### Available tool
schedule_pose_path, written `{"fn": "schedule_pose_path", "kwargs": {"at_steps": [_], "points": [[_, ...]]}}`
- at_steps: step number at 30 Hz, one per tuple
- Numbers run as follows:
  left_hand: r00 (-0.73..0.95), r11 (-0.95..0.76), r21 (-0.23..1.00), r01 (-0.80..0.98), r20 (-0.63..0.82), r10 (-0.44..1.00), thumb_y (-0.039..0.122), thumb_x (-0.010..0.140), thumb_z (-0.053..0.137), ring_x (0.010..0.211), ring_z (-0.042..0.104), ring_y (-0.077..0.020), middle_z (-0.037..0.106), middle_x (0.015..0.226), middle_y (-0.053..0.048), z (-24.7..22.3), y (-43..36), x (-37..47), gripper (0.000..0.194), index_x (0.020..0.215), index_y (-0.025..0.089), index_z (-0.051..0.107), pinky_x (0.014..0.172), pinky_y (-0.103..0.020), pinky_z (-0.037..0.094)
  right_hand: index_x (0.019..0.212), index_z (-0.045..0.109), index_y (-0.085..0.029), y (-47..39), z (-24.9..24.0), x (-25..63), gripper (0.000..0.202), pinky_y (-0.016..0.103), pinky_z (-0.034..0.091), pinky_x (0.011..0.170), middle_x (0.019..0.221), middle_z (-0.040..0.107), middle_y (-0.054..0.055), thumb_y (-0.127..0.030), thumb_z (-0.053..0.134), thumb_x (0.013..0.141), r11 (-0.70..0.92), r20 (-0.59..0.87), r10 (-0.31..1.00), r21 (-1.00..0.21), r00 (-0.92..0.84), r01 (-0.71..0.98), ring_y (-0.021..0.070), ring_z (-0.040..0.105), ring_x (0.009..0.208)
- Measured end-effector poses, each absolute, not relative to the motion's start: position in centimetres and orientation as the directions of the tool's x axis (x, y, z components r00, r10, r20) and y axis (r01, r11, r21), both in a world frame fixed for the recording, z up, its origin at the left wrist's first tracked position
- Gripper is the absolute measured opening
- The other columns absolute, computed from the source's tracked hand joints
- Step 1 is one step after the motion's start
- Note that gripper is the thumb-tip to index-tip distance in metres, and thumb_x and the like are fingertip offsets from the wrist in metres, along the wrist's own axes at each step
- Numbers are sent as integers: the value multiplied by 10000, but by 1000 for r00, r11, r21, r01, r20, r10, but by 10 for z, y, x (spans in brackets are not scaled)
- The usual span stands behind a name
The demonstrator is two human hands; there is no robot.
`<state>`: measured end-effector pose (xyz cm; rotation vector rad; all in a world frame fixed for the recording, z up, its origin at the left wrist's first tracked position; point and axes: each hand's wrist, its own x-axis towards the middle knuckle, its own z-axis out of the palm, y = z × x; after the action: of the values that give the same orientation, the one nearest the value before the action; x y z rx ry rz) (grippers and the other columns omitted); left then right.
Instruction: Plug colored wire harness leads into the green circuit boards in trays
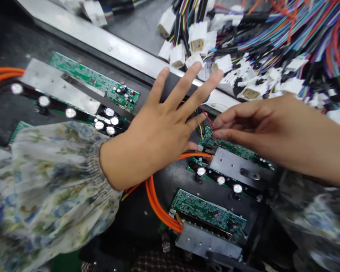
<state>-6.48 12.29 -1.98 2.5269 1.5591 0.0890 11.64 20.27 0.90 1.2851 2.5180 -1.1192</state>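
Palm down, my left hand (pixel 164 124) lies with its fingers spread over the thin wires beside a green circuit board with a metal plate (pixel 234 166). A thin red wire (pixel 206 116) is pinched between the thumb and fingertips of my right hand (pixel 243 124), just above that board's upper left corner. Yellow and dark wires (pixel 200 130) run down to the board next to my left little finger. Orange cables (pixel 196 155) leave the board's left side and pass under my left hand.
Another board (pixel 209 211) with a metal plate sits below, and a further one (pixel 93 81) at the upper left. A metal rail (pixel 110 43) crosses diagonally behind. Beyond it lie bundled coloured wires (pixel 271 34) with white connectors (pixel 198 37).
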Motion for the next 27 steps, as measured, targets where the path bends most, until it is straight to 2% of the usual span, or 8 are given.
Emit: {"fn": "schedule_pose_path", "kwargs": {"at_steps": [1,3,8,14,20,23,27], "points": [[449,-434,180,883,-55,892,382,907,582,1488,61,-396,78,1623,-74,-19,124,-64,507,1384,236,494,1175,-662,118,731,712,-248,202,5,120,107,275,446,495,614,668,-22,-351,685,714,297,-411,630,-656,-659,694,132,583,524],[446,-427,181,886,-85,891,365,912,578,1490,42,-393,56,1626,-61,-18,125,-63,500,1387,238,490,1179,-654,109,745,713,-230,200,-3,125,174,257,447,476,634,688,-6,-398,686,711,216,-405,649,-713,-644,667,122,578,516],[453,-427,185,885,-136,881,375,943,522,1495,-29,-368,-10,1627,-59,-16,126,-63,501,1419,240,444,1181,-646,41,731,726,-189,191,-10,127,147,233,438,466,611,689,17,-331,698,703,254,-303,745,-695,-595,672,100,540,491],[433,-396,223,891,-150,889,377,915,579,1496,6,-371,12,1629,-58,-16,127,-62,540,1424,270,435,1181,-637,28,714,690,-178,188,-12,130,69,200,441,450,567,660,0,-236,727,710,213,-276,774,-735,-570,644,78,546,477],[439,-403,200,893,-197,876,449,904,588,1491,-35,-383,-47,1627,-78,-14,128,-62,609,1449,262,388,1160,-651,-7,748,667,-201,184,-15,132,202,201,467,456,582,643,-25,-389,738,737,243,-226,762,-769,-606,592,69,548,488],[445,-406,208,890,-202,872,452,912,576,1490,-45,-380,-56,1624,-91,-14,129,-62,616,1458,258,368,1156,-659,-15,747,653,-239,182,-13,134,131,218,470,465,580,617,-35,-357,701,777,302,-223,754,-718,-618,627,74,538,494],[438,-394,225,891,-195,878,440,899,604,1493,-30,-368,-23,1626,-83,-13,129,-61,613,1442,249,393,1166,-655,-9,773,638,-266,181,-11,134,77,228,473,474,609,610,-39,-331,664,804,297,-241,758,-700,-606,650,86,565,526]]}}
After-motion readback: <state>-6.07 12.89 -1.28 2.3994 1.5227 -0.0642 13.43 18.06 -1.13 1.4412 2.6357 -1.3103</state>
